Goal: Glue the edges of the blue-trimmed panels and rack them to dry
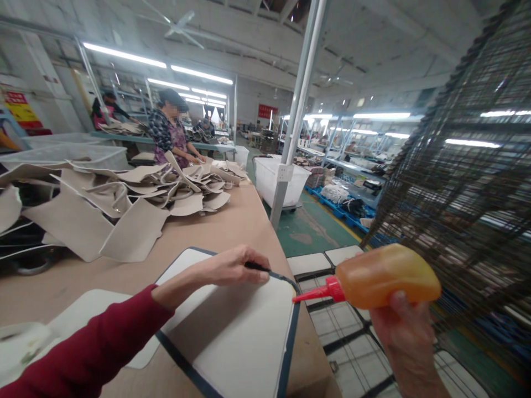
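A white panel (232, 326) with a dark blue edge strip (288, 342) lies on the near part of the table. My left hand (238, 266) rests at its far edge, with the fingers closed on the dark strip there. In my right hand (409, 326) is a glue bottle (388, 276), tipped on its side and filled with amber liquid. Its red nozzle (313, 293) points left, with the tip at the panel's right corner. Whether the tip touches the strip I cannot tell.
Beige cut pieces (136, 221) are heaped on the brown table (232, 232). A wire rack (468, 166) rises at the right, and more white panels (319, 301) lie on wire mesh beside the table. A metal post (292, 121) stands beyond the edge. A co-worker (170, 127) works behind the heap.
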A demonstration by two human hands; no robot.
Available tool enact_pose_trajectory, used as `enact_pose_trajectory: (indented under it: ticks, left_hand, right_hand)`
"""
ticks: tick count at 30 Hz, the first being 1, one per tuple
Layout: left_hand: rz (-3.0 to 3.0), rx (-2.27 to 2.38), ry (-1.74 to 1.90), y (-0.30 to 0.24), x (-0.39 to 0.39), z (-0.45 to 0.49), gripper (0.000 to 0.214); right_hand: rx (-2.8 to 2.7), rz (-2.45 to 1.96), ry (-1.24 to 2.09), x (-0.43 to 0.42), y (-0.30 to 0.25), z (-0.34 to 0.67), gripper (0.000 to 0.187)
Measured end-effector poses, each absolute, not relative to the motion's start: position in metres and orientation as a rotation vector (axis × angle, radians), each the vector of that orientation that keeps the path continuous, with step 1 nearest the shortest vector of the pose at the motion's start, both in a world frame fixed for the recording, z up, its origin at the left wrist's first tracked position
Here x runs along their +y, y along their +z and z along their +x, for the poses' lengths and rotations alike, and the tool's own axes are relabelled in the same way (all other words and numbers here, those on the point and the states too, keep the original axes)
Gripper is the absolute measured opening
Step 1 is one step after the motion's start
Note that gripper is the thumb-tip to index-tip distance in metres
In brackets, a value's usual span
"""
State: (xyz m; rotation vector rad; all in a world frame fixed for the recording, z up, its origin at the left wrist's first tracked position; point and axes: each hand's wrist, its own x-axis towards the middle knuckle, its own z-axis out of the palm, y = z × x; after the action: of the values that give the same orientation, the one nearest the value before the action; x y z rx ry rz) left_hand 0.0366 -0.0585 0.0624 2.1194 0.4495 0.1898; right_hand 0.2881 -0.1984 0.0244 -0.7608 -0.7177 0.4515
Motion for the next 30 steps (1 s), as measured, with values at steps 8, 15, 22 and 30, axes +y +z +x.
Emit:
enact_pose_trajectory:
  ticks: [8, 15, 22, 30]
  left_hand:
    - [2.031, 0.500, 0.204, 0.054, -0.055, 0.035, 0.030]
    - [1.955, 0.526, 0.222, 0.047, -0.051, 0.034, 0.036]
    - [1.900, 0.559, 0.194, 0.052, -0.056, 0.038, 0.036]
    - [1.890, 0.612, 0.221, 0.051, -0.058, 0.040, 0.036]
  right_hand:
    - [-0.728, -0.813, 0.452, -0.201, 0.021, 0.286, 0.048]
    - [-0.760, -0.800, 0.473, -0.203, 0.016, 0.288, 0.038]
    - [-0.796, -0.725, 0.435, -0.195, 0.025, 0.291, 0.042]
    - [-0.727, -0.743, 0.465, -0.203, 0.020, 0.293, 0.038]
